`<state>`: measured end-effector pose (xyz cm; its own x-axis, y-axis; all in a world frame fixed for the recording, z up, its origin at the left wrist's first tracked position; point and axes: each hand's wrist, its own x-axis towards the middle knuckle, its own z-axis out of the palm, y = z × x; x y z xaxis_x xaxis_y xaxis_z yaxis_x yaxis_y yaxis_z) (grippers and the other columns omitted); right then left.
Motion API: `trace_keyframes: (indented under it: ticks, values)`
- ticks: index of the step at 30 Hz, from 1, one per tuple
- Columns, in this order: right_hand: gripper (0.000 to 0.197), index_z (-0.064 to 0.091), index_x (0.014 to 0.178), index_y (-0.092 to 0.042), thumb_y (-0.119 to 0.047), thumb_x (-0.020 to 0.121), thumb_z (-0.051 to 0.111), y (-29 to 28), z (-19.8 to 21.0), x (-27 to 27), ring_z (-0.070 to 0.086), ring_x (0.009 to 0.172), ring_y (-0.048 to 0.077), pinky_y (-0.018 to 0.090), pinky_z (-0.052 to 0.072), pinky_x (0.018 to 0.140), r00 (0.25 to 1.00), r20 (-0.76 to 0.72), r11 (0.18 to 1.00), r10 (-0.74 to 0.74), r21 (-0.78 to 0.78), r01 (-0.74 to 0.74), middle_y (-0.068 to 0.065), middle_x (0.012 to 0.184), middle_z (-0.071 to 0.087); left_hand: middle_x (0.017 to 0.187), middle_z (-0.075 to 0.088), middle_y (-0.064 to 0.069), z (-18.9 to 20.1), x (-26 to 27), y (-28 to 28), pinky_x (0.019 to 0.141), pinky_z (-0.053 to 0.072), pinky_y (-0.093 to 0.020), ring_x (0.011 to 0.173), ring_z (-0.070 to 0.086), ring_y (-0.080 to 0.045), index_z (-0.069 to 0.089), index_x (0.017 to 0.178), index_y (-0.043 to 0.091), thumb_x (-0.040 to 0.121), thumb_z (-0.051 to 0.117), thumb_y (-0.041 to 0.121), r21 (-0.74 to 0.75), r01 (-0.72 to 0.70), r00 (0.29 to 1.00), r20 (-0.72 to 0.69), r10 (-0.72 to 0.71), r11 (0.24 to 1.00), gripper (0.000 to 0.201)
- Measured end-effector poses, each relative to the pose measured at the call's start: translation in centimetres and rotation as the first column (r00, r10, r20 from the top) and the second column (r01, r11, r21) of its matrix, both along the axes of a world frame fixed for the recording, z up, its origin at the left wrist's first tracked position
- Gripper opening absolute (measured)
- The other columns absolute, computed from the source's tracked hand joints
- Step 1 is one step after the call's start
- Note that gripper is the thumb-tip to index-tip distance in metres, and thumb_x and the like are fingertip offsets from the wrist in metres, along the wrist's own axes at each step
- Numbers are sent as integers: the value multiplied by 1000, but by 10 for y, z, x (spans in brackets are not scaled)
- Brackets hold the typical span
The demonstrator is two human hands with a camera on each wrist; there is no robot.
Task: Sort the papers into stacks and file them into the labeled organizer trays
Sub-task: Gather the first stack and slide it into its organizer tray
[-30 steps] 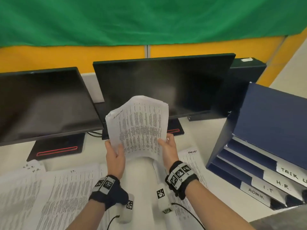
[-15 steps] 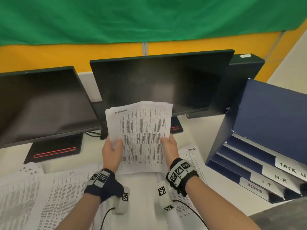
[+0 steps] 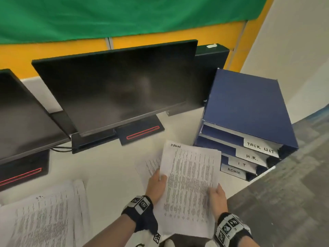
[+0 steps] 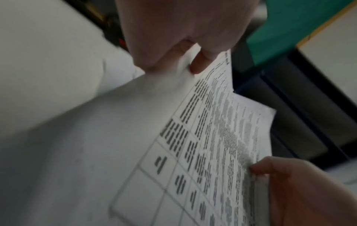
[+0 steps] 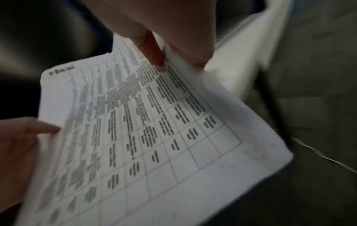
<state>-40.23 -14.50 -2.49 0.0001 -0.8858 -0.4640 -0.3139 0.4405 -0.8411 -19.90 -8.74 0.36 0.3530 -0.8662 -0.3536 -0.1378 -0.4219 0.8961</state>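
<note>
Both hands hold one stack of printed papers (image 3: 189, 184) low over the desk, just left of the blue organizer (image 3: 249, 111). My left hand (image 3: 157, 182) pinches the stack's left edge, thumb on top. My right hand (image 3: 216, 193) pinches its right edge. The top sheet shows a table of text with a handwritten word at its top left corner (image 5: 61, 70). The left wrist view shows the stack (image 4: 212, 137) between my left hand (image 4: 193, 64) and my right hand (image 4: 274, 175). The organizer's trays carry labels TASK LIST (image 3: 260, 147), H.R. (image 3: 252, 157), I.T (image 3: 242, 164) and ADMIN (image 3: 233, 171).
Two dark monitors (image 3: 121, 86) stand along the back of the white desk (image 3: 99, 168). More printed papers (image 3: 41, 216) lie spread at the front left, and another sheet (image 3: 149, 164) lies under the held stack. The desk's right edge drops to grey carpet (image 3: 284, 202).
The stack came down from upright in front of the centre monitor and moved right, now lying flatter beside the organizer. The head view swung right with it.
</note>
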Motion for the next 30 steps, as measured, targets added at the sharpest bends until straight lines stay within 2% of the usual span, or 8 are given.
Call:
trace_keyframes:
  ticks: [4, 7, 12, 17, 20, 22, 26, 30]
  values:
    - [18, 52, 96, 6, -8, 85, 47, -1, -32, -58, 53, 76, 27, 36, 42, 74, 985, -87, 970, -147, 184, 161, 11, 82, 57, 118, 58, 4, -6, -40, -15, 90, 44, -29, 102, 57, -15, 42, 128, 27, 95, 33, 13, 184, 281, 960, -57, -275, 942, 37]
    - [11, 55, 77, 3, -1, 85, 49, -10, -36, -86, 49, 71, 27, 38, 39, 71, 971, -135, 958, -198, 185, 221, 16, 80, 55, 132, 54, -2, -8, -56, -31, 101, 42, -39, 114, 54, -22, 37, 138, 20, 88, 35, 17, 228, 399, 917, -109, -384, 888, 51]
    - [17, 57, 75, 4, -7, 87, 51, -49, -41, -112, 55, 96, 36, 48, 43, 91, 952, -250, 940, -176, 245, 238, 22, 97, 57, 127, 55, -6, -1, -73, -44, 95, 45, -34, 115, 54, -28, 42, 129, 19, 88, 40, 15, 281, 389, 909, -273, -316, 877, 41]
    - [13, 60, 79, 3, -6, 87, 53, -97, -22, -110, 49, 75, 26, 34, 41, 75, 960, -272, 983, -74, 140, 115, 15, 81, 55, 122, 59, -4, 2, -82, -44, 95, 48, -44, 116, 53, -27, 46, 128, 17, 85, 47, 5, 245, 383, 860, -445, -248, 891, 44]
    - [17, 57, 103, 2, -5, 87, 56, -108, -8, -111, 60, 71, 32, 43, 51, 80, 988, -88, 973, -125, 185, 139, 16, 81, 62, 112, 59, 2, 2, -81, -50, 75, 57, -45, 114, 53, -29, 49, 117, 26, 89, 47, 0, 281, 379, 847, -488, -209, 882, 38]
    - [16, 54, 101, -3, -9, 87, 59, -101, 1, -116, 66, 78, 35, 49, 53, 79, 977, 129, 952, -172, 277, 131, 24, 93, 66, 121, 55, 3, -2, -82, -59, 85, 53, -46, 118, 51, -28, 46, 121, 27, 91, 43, 1, 272, 328, 893, -403, -203, 905, 40]
    - [35, 63, 101, -11, -42, 89, 52, -60, 21, -126, 64, 83, 31, 34, 50, 66, 954, 227, 908, -196, 410, 89, 16, 97, 69, 141, 40, -2, -23, -82, -89, 97, 48, -46, 126, 41, -29, 29, 139, 18, 90, 42, 5, 327, 205, 953, -283, -112, 923, 52]
    - [48, 67, 102, -11, -53, 88, 48, -20, 22, -123, 55, 51, 19, 24, 43, 47, 888, 388, 810, -245, 585, -32, 9, 69, 63, 140, 39, -6, -19, -88, -104, 57, 59, -33, 111, 51, -31, 30, 136, 17, 94, 42, 4, 361, 155, 964, -258, -61, 919, 46]
